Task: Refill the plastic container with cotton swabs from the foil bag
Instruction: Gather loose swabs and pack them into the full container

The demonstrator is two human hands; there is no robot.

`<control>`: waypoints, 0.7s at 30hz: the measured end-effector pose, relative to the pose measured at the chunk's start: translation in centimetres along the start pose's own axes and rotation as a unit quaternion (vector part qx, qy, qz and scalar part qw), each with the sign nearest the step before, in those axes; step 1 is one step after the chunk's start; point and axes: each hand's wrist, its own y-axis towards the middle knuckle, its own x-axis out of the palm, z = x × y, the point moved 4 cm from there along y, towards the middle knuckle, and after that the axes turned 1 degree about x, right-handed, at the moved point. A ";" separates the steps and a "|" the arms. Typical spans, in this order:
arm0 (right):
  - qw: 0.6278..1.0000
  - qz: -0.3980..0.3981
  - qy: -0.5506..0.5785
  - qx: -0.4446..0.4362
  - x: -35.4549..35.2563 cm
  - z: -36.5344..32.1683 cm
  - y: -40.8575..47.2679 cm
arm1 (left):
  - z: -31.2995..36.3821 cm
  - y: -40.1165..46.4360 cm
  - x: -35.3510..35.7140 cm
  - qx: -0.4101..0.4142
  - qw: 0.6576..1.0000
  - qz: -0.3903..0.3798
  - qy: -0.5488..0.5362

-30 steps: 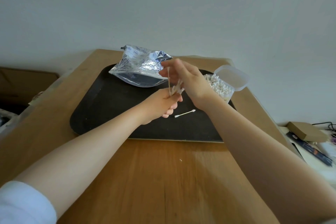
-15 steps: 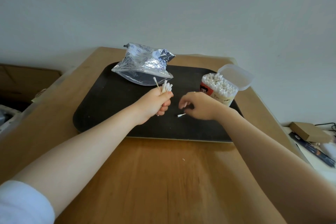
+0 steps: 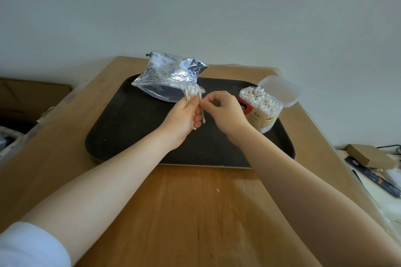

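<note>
My left hand [image 3: 184,115] grips a small bundle of cotton swabs [image 3: 192,94] upright over the dark tray [image 3: 121,128]. My right hand [image 3: 225,110] pinches a single swab [image 3: 203,115] right beside that bundle, its shaft hanging down. The crumpled foil bag [image 3: 171,76] lies at the tray's far edge, just behind my hands. The clear plastic container [image 3: 260,106] stands on the tray's right side, packed with swabs, its hinged lid [image 3: 280,90] flipped open behind it.
The tray rests on a wooden table [image 3: 195,212] against a pale wall. A small cardboard box [image 3: 368,156] and dark items lie on a surface to the right. Brown boxes sit low on the left.
My right hand went down to the tray, picked up the loose swab lying there, and has brought it up against the bundle in my left hand. The left hand has risen slightly.
</note>
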 end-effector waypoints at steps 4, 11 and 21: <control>0.995 0.026 0.076 0.050 1.0 0.5 0.0 | 0.2 -0.7 0.6 -0.003 0.999 -0.003 -0.050; 0.818 0.002 0.550 0.167 2.1 0.6 -1.4 | 2.0 -0.8 1.6 0.013 0.992 0.087 -0.090; 0.865 0.032 0.447 0.228 2.8 -0.7 -1.9 | 3.0 -2.3 3.1 0.082 0.993 0.011 0.086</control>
